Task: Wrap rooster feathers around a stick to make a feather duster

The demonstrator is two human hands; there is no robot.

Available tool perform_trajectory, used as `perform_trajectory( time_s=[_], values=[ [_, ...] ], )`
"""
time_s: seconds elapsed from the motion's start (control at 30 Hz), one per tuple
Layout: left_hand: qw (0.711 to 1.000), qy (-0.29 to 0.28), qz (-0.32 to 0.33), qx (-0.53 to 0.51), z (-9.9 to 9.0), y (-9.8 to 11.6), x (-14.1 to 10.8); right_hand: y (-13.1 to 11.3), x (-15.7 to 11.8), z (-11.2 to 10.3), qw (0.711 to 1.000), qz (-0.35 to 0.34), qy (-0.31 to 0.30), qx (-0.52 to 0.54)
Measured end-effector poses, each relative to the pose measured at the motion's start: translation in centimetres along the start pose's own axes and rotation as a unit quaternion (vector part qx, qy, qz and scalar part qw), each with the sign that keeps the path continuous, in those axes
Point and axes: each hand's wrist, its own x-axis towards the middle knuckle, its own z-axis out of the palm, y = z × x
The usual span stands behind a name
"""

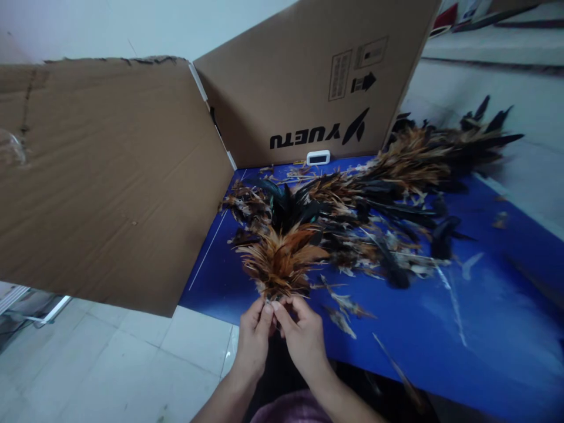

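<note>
A bunch of orange-brown feathers (pixel 282 258) fans out away from me at the near edge of the blue table (pixel 423 335). My left hand (pixel 255 332) pinches the base of the bunch between thumb and fingers. Right beside it, my right hand (pixel 302 332) grips the same base, thumb against the other thumb. The quill ends are mostly hidden by the fingers. Just beyond the bunch lie dark, greenish-black feathers (pixel 284 205). A few loose feathers (pixel 343 305) rest to the right of my right hand.
A long pile of brown and black feathers (pixel 409 158) stretches to the back right. Cardboard panels (pixel 110 176) stand at the left and behind the table. A small white device (pixel 318 157) sits at the rear panel's foot. Tiled floor (pixel 194 338) shows at lower left.
</note>
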Motion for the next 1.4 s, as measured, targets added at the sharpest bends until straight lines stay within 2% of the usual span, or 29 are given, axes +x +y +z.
perform_trajectory(
  time_s=[0.07, 0.13, 0.2, 0.27, 0.33, 0.4, 0.53, 0.6, 0.67, 0.77, 0.87, 0.93, 0.97, 1.0, 1.13, 1.17, 1.2, 1.27, 1.33, 1.4],
  values=[
    [1.000, 0.010, 0.006, -0.005, -0.2, 0.2, 0.2, -0.5, -0.1, 0.0, 0.999, -0.038, -0.017, -0.018],
    [1.000, 0.008, 0.008, -0.016, -0.3, 0.6, 0.5, -0.9, -0.3, -0.3, 0.991, -0.110, -0.018, -0.067],
    [0.999, -0.003, 0.002, -0.035, -0.7, 1.2, 0.8, -1.0, -0.3, -1.0, 0.973, -0.186, 0.007, -0.139],
    [0.998, 0.000, -0.003, -0.055, -1.2, 1.9, 1.0, -0.9, -0.1, -2.2, 0.953, -0.225, 0.017, -0.204],
    [0.997, 0.015, -0.005, -0.072, -2.0, 2.7, 1.3, -0.7, 0.5, -3.6, 0.933, -0.242, -0.026, -0.265],
    [0.995, 0.038, -0.006, -0.093, -2.8, 3.5, 1.4, -0.5, 1.2, -5.2, 0.895, -0.272, -0.104, -0.337],
    [0.987, 0.077, -0.010, -0.138, -4.3, 4.6, 1.5, 0.0, 2.9, -7.3, 0.780, -0.364, -0.263, -0.437],
    [0.984, 0.084, -0.013, -0.154, -5.0, 4.8, 1.5, 0.4, 4.3, -7.8, 0.737, -0.392, -0.314, -0.452],
    [0.982, 0.094, -0.012, -0.166, -5.5, 4.8, 1.4, 0.6, 6.8, -8.1, 0.712, -0.410, -0.330, -0.465],
    [0.977, 0.112, -0.008, -0.179, -6.1, 4.8, 1.3, 0.3, 12.2, -9.0, 0.707, -0.421, -0.298, -0.484],
    [0.974, 0.125, -0.007, -0.187, -6.6, 4.7, 1.1, -1.0, 16.8, -9.5, 0.748, -0.398, -0.199, -0.492],
    [0.972, 0.138, -0.006, -0.190, -6.9, 4.6, 1.2, -2.0, 17.4, -8.8, 0.766, -0.386, -0.137, -0.496],
    [0.971, 0.145, -0.006, -0.191, -7.0, 4.5, 1.2, -2.4, 16.8, -8.1, 0.766, -0.388, -0.126, -0.497],
    [0.969, 0.151, -0.005, -0.194, -7.1, 4.4, 1.3, -2.6, 15.8, -7.1, 0.763, -0.393, -0.128, -0.498],
    [0.964, 0.161, -0.005, -0.212, -7.5, 4.3, 1.6, -1.4, 11.5, -2.9, 0.667, -0.489, -0.325, -0.459],
    [0.962, 0.167, -0.003, -0.214, -7.6, 4.3, 1.7, -1.0, 11.3, -2.3, 0.649, -0.505, -0.344, -0.453],
    [0.961, 0.175, -0.003, -0.215, -7.8, 4.4, 1.7, -0.6, 11.5, -1.9, 0.641, -0.509, -0.344, -0.460],
    [0.958, 0.193, -0.010, -0.212, -8.1, 4.4, 1.7, -0.5, 13.3, -1.9, 0.644, -0.494, -0.302, -0.499],
    [0.955, 0.208, -0.023, -0.210, -8.5, 4.4, 1.6, -1.5, 15.8, -2.2, 0.659, -0.462, -0.250, -0.538],
    [0.953, 0.215, -0.035, -0.211, -8.7, 4.4, 1.6, -3.1, 18.2, -1.9, 0.668, -0.450, -0.223, -0.550]
  ],
)
